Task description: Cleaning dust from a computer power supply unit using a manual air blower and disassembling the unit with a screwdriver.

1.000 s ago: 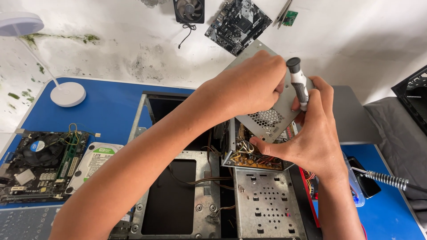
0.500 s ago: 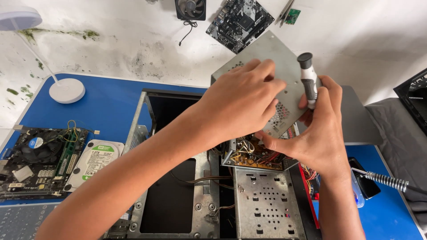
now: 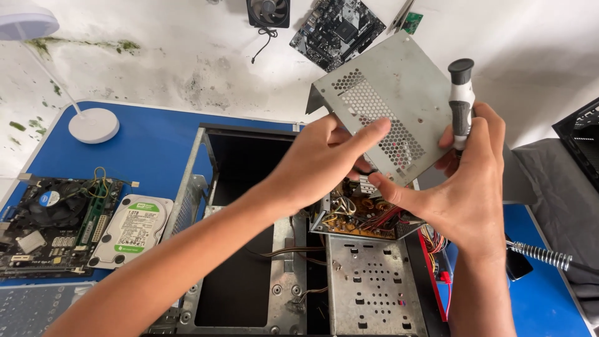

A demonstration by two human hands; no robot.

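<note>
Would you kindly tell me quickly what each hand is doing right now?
Left hand: closed on the perforated grey metal cover.
Right hand: holding the grey-and-black screwdriver, fingers also steadying the cover.

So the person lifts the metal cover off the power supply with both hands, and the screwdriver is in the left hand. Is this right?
Not quite. The head view shows the grey and black screwdriver in the right hand, not the left. The left hand grips only the perforated metal cover, raised above the open power supply.
</note>
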